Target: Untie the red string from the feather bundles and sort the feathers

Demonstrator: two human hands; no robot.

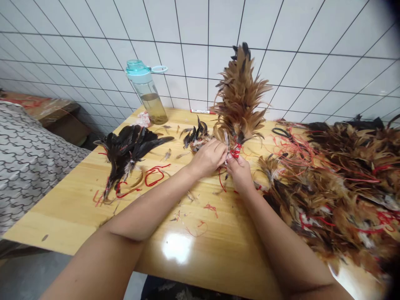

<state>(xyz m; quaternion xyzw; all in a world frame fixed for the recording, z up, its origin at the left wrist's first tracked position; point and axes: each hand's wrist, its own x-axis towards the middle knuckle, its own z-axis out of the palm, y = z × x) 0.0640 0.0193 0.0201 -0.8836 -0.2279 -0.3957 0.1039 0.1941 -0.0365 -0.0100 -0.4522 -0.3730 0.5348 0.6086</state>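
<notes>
The right hand (242,171) clamps the red-bound base of an upright brown feather bundle (242,98) above the pale wooden table (118,227); the left hand's (209,156) fingers close beside it, grip unclear.

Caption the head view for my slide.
Both hands meet at the red-wrapped base of an upright brown feather bundle, with black feathers lying left on the wooden table.

- Between the forearms (156,198), bare tabletop (215,246) leaves a way in from the near edge, over low thread scraps (211,208).
- The upright brown feather plume (242,98) blocks the middle toward the tiled wall (190,21).
- A black feather bundle (125,146) and the water bottle (153,102) obstruct the left.
- Heaped brown feather bundles (340,187) crowd the right.
</notes>
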